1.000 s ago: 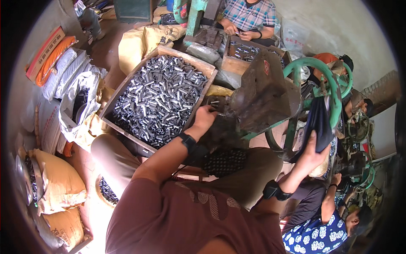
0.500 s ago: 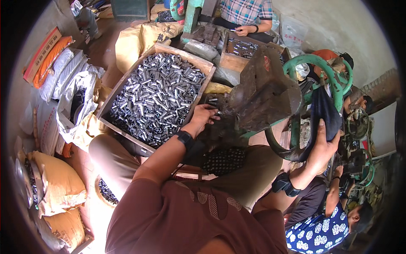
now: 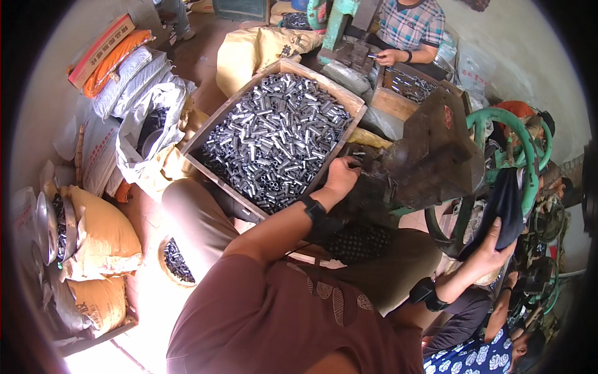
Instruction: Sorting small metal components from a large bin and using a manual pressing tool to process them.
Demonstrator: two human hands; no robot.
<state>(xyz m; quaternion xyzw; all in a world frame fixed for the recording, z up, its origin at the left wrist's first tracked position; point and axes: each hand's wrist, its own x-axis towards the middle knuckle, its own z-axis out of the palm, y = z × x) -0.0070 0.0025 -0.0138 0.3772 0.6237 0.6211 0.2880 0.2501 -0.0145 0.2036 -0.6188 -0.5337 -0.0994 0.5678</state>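
My left hand (image 3: 342, 177) is at the bed of a dark metal press (image 3: 436, 153), its thumb and fingertips pinched together. Whatever lies between them is too small to make out. Beside that wrist stands a wooden box (image 3: 219, 189) heaped with short shiny metal tubes (image 3: 274, 137). A few small metal pieces lie on the press bed by my fingertips. Over on the right, my right hand (image 3: 483, 257) grips the dark cloth (image 3: 500, 209) wrapped on the green handwheel (image 3: 529, 149) of the press. Its thumb lies along the cloth, and some fingers are hidden.
Across from me a person in a checked shirt (image 3: 411, 28) works by another wooden tray (image 3: 394, 103). More people sit at the right beside other green wheels. Stacked sacks (image 3: 103, 230) line the left side. A round basket of metal parts (image 3: 163, 262) stands by my left leg.
The whole view has shifted, so things appear farther right. My right hand and the cloth sit lower relative to the press. My left fingertips have drawn slightly back toward the box.
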